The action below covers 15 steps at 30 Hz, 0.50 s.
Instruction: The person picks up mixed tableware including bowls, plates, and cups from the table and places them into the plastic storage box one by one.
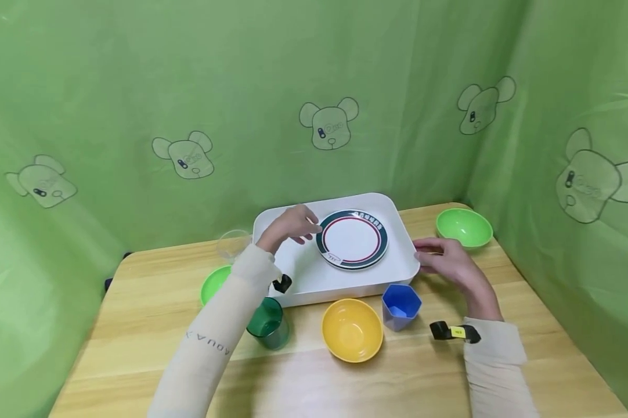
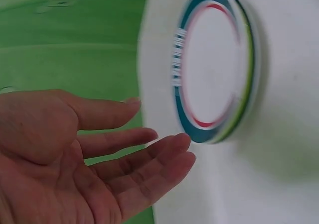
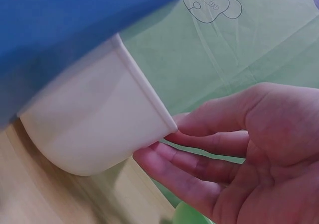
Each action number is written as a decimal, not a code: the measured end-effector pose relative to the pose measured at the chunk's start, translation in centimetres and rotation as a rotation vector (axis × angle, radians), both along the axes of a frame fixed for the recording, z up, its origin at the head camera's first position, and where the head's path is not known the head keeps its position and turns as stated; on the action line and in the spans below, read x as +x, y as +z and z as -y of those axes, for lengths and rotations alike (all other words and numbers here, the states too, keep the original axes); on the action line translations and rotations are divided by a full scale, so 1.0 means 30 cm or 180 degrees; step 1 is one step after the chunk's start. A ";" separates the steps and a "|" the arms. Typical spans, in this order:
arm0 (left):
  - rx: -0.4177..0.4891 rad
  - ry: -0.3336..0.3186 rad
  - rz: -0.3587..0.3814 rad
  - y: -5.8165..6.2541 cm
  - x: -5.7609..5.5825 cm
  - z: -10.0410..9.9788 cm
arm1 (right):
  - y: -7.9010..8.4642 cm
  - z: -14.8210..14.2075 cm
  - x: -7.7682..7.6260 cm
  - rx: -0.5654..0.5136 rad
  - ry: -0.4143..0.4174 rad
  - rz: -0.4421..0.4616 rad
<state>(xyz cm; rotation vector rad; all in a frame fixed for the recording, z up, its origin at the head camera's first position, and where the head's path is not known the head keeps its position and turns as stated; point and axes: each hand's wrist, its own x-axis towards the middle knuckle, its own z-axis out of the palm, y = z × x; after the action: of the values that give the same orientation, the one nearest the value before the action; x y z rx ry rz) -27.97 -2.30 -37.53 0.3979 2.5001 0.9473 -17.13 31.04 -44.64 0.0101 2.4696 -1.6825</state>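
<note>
A white tray (image 1: 303,273) stands at the back of the table. In it, right of its middle, lies a white plate (image 1: 352,239) with a dark green band and a red ring. Another rim shows beneath this plate in the left wrist view. My left hand (image 1: 295,223) hovers over the tray at the plate's left side, fingers loosely bent around nothing; the left wrist view shows its palm (image 2: 55,159). At the tray's right edge, my right hand (image 1: 447,260) pinches the rim between thumb and fingers (image 3: 184,176).
In front of the tray stand a dark green cup (image 1: 272,331), a yellow bowl (image 1: 353,331) and a blue hexagonal cup (image 1: 400,307). Green bowls sit at the left (image 1: 213,284) and far right (image 1: 464,227). A clear object (image 1: 230,247) is partly hidden behind my left arm.
</note>
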 end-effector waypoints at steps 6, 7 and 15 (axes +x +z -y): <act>0.0413 -0.0174 -0.0230 0.050 0.066 0.071 | -0.002 0.001 0.000 0.0051 0.0012 -0.0025; 0.0481 -0.0171 -0.0306 0.054 0.080 0.085 | -0.002 0.001 -0.001 0.0059 0.0019 -0.0030; 0.1261 0.0115 -0.0871 0.051 0.195 0.208 | -0.004 0.007 -0.005 0.0068 0.0052 -0.0013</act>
<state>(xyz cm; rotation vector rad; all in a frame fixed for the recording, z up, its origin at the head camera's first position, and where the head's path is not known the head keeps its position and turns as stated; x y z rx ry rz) -22.11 -8.55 -35.98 0.6449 2.5557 1.4993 -17.30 30.81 -44.75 -0.0110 2.4836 -1.6514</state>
